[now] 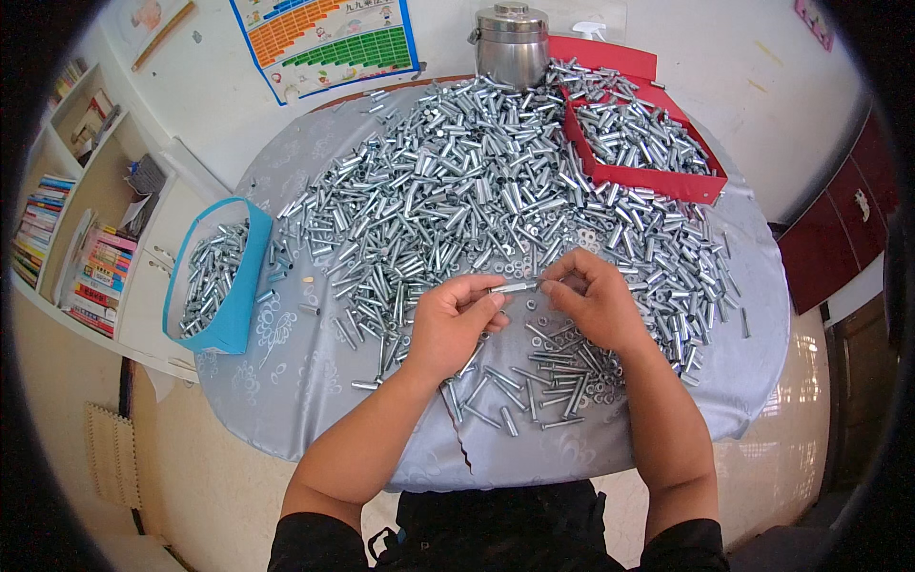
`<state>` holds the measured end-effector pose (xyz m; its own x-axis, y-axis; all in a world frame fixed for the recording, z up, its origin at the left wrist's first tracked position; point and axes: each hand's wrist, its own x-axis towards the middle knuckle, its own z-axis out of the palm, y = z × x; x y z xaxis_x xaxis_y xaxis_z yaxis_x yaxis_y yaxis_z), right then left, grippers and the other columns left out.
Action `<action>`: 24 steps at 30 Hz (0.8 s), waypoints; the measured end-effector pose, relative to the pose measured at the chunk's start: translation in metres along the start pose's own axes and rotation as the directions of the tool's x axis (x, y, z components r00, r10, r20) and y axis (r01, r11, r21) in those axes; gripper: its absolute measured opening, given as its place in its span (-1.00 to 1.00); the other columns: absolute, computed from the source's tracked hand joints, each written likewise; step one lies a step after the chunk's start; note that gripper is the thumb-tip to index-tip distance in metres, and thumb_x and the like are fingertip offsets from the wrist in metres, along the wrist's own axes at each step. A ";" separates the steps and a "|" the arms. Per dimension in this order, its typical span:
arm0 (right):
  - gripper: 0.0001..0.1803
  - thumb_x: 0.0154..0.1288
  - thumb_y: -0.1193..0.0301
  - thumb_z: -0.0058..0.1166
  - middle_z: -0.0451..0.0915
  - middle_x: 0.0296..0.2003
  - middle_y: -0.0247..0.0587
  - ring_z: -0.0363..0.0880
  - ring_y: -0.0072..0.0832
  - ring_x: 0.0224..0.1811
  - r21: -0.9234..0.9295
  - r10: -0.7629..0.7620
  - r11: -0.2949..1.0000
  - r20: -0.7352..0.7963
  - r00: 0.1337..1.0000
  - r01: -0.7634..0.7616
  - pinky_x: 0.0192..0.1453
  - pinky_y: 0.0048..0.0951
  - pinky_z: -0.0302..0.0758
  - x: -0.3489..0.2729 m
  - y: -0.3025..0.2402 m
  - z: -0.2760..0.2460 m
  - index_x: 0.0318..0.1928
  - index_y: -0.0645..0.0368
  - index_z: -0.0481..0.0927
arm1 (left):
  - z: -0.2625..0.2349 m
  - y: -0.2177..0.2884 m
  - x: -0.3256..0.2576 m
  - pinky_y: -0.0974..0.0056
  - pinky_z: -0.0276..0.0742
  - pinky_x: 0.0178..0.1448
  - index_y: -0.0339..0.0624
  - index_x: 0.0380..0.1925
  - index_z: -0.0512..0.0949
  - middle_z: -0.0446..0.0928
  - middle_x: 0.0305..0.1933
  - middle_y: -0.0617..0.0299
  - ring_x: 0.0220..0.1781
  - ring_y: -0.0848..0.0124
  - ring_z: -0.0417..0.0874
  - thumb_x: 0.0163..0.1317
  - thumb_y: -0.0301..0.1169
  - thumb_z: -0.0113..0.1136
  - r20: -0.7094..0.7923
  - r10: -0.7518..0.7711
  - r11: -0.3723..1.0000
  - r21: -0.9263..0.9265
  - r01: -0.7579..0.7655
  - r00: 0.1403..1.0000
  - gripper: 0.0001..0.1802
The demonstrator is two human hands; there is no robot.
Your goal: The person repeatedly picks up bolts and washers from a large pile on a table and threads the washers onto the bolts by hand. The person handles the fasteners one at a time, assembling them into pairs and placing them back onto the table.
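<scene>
Over the near middle of the table, my left hand [456, 322] pinches a silver sleeve anchor bolt [516, 287] that lies level and points to the right. My right hand [593, 297] closes its thumb and fingertips round the right end of the same bolt. Whether a nut or washer is between those fingertips is hidden. Below and between my hands lie loose bolts [505, 379], with washers and nuts [602, 386] beside my right wrist. Behind my hands spreads a large heap of metal sleeves and bolts [448, 181].
A blue box [250, 276] of metal pieces stands at the left edge. At the back right is a red box [658, 181], also full. A steel pot [512, 48] stands by the wall. The grey tablecloth [315, 419] has a tear at the front. Bookshelves [57, 191] are left.
</scene>
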<state>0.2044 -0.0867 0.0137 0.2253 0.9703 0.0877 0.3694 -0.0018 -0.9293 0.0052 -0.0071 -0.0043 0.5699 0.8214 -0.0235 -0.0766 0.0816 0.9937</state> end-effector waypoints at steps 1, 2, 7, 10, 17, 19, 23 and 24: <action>-0.88 0.21 0.55 0.19 0.59 -0.38 -0.30 0.58 -0.64 -0.34 0.116 0.013 0.993 0.025 1.000 -0.016 -0.28 -0.56 0.50 0.000 0.003 0.002 -0.26 0.30 0.54 | 0.000 0.000 0.000 0.40 0.63 -0.27 -0.37 -0.06 0.56 0.67 -0.24 0.12 -0.34 0.46 0.69 0.30 -0.51 0.14 0.000 0.002 1.000 0.003 -0.002 1.000 -0.76; -0.87 0.21 0.55 0.20 0.62 -0.37 -0.26 0.60 -0.60 -0.32 0.231 0.024 0.972 0.051 0.998 -0.035 -0.26 -0.55 0.52 0.001 0.005 0.004 -0.25 0.31 0.54 | 0.001 0.001 0.000 0.40 0.63 -0.27 -0.37 -0.06 0.56 0.67 -0.24 0.12 -0.34 0.46 0.69 0.30 -0.51 0.14 0.001 0.004 1.000 0.005 -0.004 1.000 -0.76; -0.82 0.19 0.61 0.20 0.63 -0.29 -0.24 0.62 -0.55 -0.23 0.296 0.008 0.954 0.108 0.994 -0.039 -0.18 -0.55 0.55 0.002 0.009 0.006 -0.20 0.32 0.53 | 0.000 -0.001 0.000 0.37 0.65 -0.25 -0.37 -0.05 0.55 0.66 -0.21 0.07 -0.33 0.43 0.69 0.30 -0.53 0.14 0.020 -0.006 1.000 -0.027 0.007 1.000 -0.76; -0.79 0.17 0.61 0.23 0.63 -0.28 -0.22 0.63 -0.55 -0.21 0.316 0.006 0.948 0.113 0.994 -0.042 -0.17 -0.53 0.56 0.002 0.005 0.005 -0.17 0.33 0.54 | 0.000 -0.001 0.000 0.36 0.66 -0.24 -0.38 -0.04 0.55 0.65 -0.20 0.05 -0.33 0.41 0.69 0.30 -0.54 0.14 0.039 -0.010 0.999 -0.035 0.011 0.999 -0.76; -0.71 0.17 0.58 0.25 0.65 -0.28 -0.19 0.63 -0.53 -0.24 0.391 0.053 0.915 0.127 0.990 -0.099 -0.19 -0.50 0.57 0.001 -0.002 0.008 -0.08 0.34 0.56 | -0.001 0.000 0.000 0.34 0.68 -0.24 -0.37 -0.03 0.54 0.65 -0.17 0.01 -0.33 0.38 0.70 0.31 -0.53 0.13 0.088 -0.020 0.996 -0.085 0.027 0.996 -0.75; -0.77 0.21 0.54 0.23 0.66 -0.29 -0.21 0.62 -0.55 -0.26 0.303 0.113 0.947 -0.013 0.994 -0.104 -0.22 -0.51 0.56 0.003 -0.008 0.002 -0.12 0.32 0.58 | -0.002 0.003 0.000 0.33 0.68 -0.24 -0.36 -0.03 0.54 0.66 -0.16 0.00 -0.34 0.38 0.70 0.30 -0.53 0.14 0.044 -0.016 0.995 -0.102 0.020 0.999 -0.75; -0.85 0.20 0.43 0.16 0.66 -0.30 -0.11 0.63 -0.36 -0.30 -0.197 -0.033 0.980 -0.127 0.991 0.008 -0.23 -0.38 0.53 0.005 0.006 -0.013 -0.26 0.24 0.66 | -0.004 0.001 0.003 0.32 0.68 -0.25 -0.35 -0.04 0.55 0.66 -0.16 0.00 -0.34 0.38 0.70 0.29 -0.52 0.15 0.004 -0.027 0.991 -0.134 0.027 1.000 -0.75; -0.85 0.18 0.42 0.15 0.66 -0.30 -0.09 0.63 -0.30 -0.30 -0.343 -0.110 0.937 -0.108 0.988 0.067 -0.21 -0.34 0.53 0.005 0.009 -0.014 -0.28 0.22 0.67 | -0.004 0.001 0.003 0.32 0.68 -0.25 -0.34 -0.04 0.55 0.66 -0.17 0.00 -0.34 0.38 0.70 0.29 -0.52 0.15 0.002 -0.026 0.991 -0.134 0.026 1.000 -0.75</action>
<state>0.2214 -0.0857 0.0111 0.2795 0.9327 0.2281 0.6705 -0.0195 -0.7417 0.0033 -0.0025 -0.0036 0.5730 0.8181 -0.0487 -0.1706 0.1772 0.9693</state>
